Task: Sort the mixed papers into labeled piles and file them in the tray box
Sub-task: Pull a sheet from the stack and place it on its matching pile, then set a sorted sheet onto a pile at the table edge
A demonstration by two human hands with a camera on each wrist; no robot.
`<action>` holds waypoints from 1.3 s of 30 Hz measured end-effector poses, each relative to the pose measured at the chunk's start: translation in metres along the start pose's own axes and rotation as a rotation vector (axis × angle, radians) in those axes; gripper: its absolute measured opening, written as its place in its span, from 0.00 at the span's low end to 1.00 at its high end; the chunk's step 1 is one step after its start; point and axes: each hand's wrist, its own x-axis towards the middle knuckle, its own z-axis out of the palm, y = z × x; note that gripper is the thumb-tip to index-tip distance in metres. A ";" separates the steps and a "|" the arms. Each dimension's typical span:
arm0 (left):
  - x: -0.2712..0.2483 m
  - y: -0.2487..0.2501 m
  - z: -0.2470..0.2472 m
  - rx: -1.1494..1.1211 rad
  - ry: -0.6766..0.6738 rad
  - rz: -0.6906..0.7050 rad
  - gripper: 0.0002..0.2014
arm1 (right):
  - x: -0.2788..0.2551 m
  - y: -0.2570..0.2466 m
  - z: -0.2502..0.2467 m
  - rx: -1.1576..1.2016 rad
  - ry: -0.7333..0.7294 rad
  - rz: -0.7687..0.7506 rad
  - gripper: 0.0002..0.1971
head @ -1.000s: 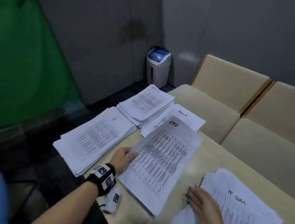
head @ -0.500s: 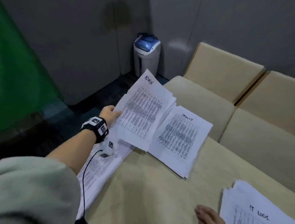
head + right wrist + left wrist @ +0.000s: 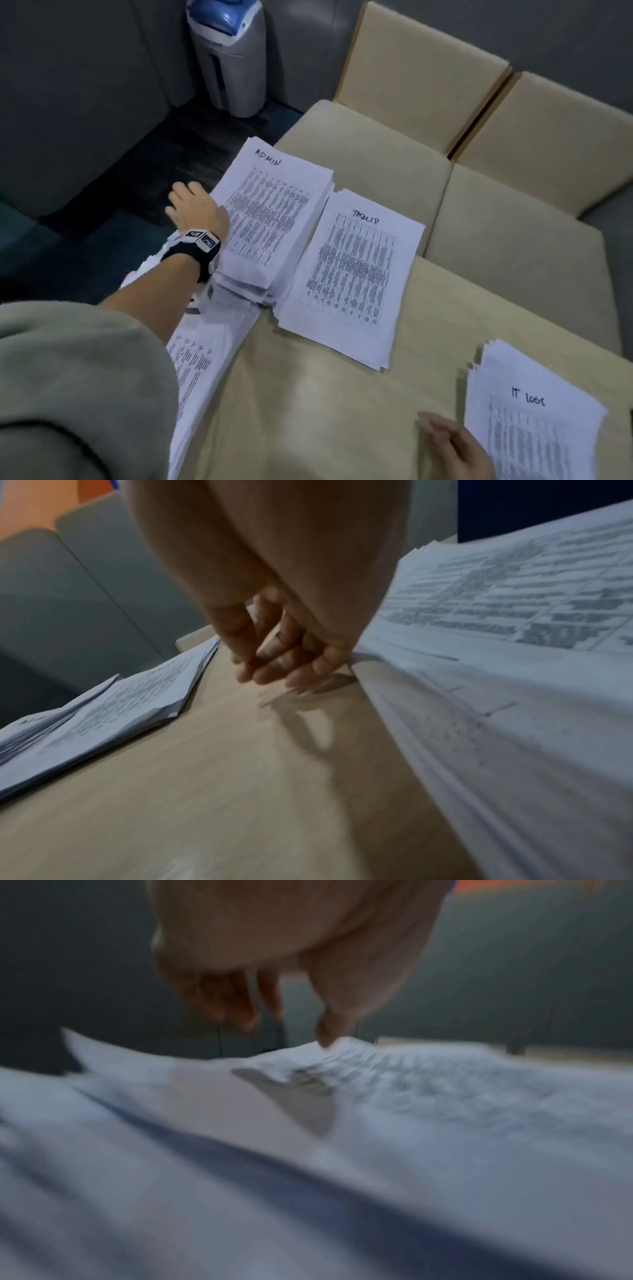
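Note:
Several stacks of printed sheets lie on the beige table (image 3: 342, 411). The ADMIN pile (image 3: 274, 219) is far left, the TASKLIST pile (image 3: 349, 274) is beside it, the IT LOGS pile (image 3: 534, 418) is near right, and another pile (image 3: 205, 370) lies under my left forearm. My left hand (image 3: 191, 205) is at the ADMIN pile's left edge with its fingers loose and reaching past the edge. In the blurred left wrist view the thumb (image 3: 325, 1034) touches the top sheet (image 3: 445, 1096). My right hand (image 3: 448, 442) rests its straight fingers (image 3: 274, 669) on the table beside the IT LOGS pile (image 3: 514, 615).
Beige cushioned seats (image 3: 376, 164) (image 3: 513, 246) stand along the table's far side. A grey bin with a blue lid (image 3: 233, 51) is in the corner by the wall. Dark floor lies left of the table's edge. No tray box is in view.
My left hand carried the ADMIN sheet from the table's middle to the ADMIN pile, laid it on top and let it go. The right hand stayed beside the IT LOGS pile.

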 end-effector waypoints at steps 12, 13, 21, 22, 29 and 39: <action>-0.290 0.133 0.000 -0.548 -0.650 0.638 0.09 | 0.020 0.088 -0.166 -0.254 0.663 0.084 0.19; -0.320 0.136 0.006 -0.498 -0.738 0.659 0.09 | 0.024 0.093 -0.178 -0.365 0.620 0.136 0.25; -0.454 0.156 0.045 -0.186 -0.869 0.545 0.15 | 0.038 0.099 -0.235 -0.567 0.406 0.179 0.32; -0.459 0.160 0.046 -0.176 -0.843 0.529 0.16 | 0.040 0.099 -0.238 -0.553 0.402 0.159 0.30; -0.481 0.173 0.047 -0.163 -0.653 0.485 0.13 | 0.046 0.111 -0.253 -0.512 0.322 0.051 0.21; -0.487 0.181 0.040 -0.147 -0.656 0.443 0.18 | 0.049 0.109 -0.273 -0.426 0.254 -0.103 0.26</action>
